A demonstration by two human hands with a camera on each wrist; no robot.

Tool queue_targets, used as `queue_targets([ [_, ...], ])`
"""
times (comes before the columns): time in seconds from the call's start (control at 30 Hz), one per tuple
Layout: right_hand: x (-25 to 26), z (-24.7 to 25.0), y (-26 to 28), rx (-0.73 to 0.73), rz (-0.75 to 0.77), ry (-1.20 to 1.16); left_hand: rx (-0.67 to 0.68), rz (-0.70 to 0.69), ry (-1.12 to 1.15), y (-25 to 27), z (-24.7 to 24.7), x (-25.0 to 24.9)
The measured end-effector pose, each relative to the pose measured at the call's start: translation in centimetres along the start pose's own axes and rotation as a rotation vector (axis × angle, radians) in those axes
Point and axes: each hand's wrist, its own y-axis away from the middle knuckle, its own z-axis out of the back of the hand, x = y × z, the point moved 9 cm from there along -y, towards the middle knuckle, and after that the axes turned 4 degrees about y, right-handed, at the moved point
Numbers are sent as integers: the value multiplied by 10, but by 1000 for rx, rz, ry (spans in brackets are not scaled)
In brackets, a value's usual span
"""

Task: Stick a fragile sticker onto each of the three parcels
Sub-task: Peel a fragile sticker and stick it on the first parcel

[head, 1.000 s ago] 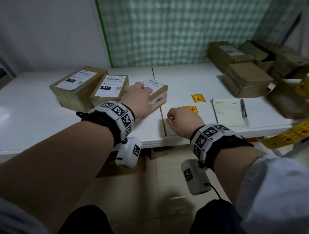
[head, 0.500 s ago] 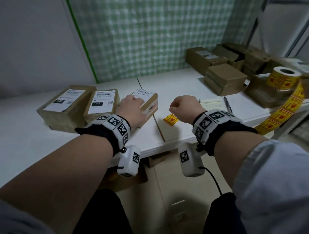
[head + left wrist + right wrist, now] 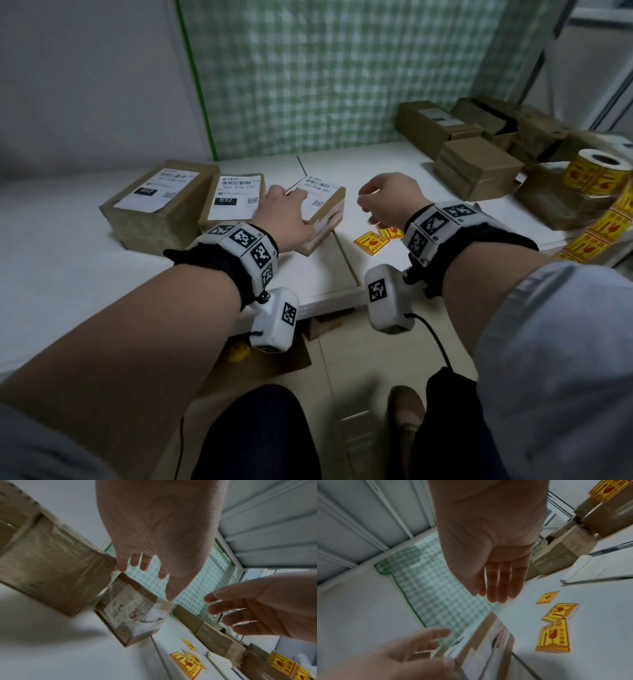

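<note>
Three brown parcels with white labels stand in a row on the white table: a big one [image 3: 161, 202], a middle one [image 3: 236, 202] and a small one [image 3: 322, 209]. My left hand [image 3: 287, 205] lies on the small parcel's near left part, fingers straight and thumb at its edge [image 3: 135, 615]. My right hand [image 3: 373, 202] hovers to the parcel's right, above the table, fingers relaxed and empty [image 3: 496, 595]. Three loose yellow fragile stickers [image 3: 553, 638] lie on the table below it, also seen in the head view [image 3: 371, 243].
A roll of yellow stickers [image 3: 597, 174] sits on a box at the right, its strip hanging over the table edge. More brown boxes [image 3: 476, 168] crowd the back right. A notepad [image 3: 599, 568] and pen [image 3: 611, 549] lie right of the stickers.
My right hand has lifted off the table by the stickers and moved up and forward, its fist loosening. My left hand has stayed on the small parcel. The head has turned right.
</note>
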Motion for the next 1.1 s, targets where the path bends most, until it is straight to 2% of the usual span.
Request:
queue_targets([
  [0.17, -32, -19, -22, 30, -32, 126, -3, 69, 8, -22, -14, -1],
  [0.5, -56, -21, -27, 60, -23, 151, -2, 249, -26, -27, -16, 5],
  [0.87, -79, -30, -14, 71, -38, 269, -2, 233, -81, 0, -21, -1],
  [1.1, -78, -43, -24, 45, -38, 331, -97, 236, -136, 7, -16, 5],
])
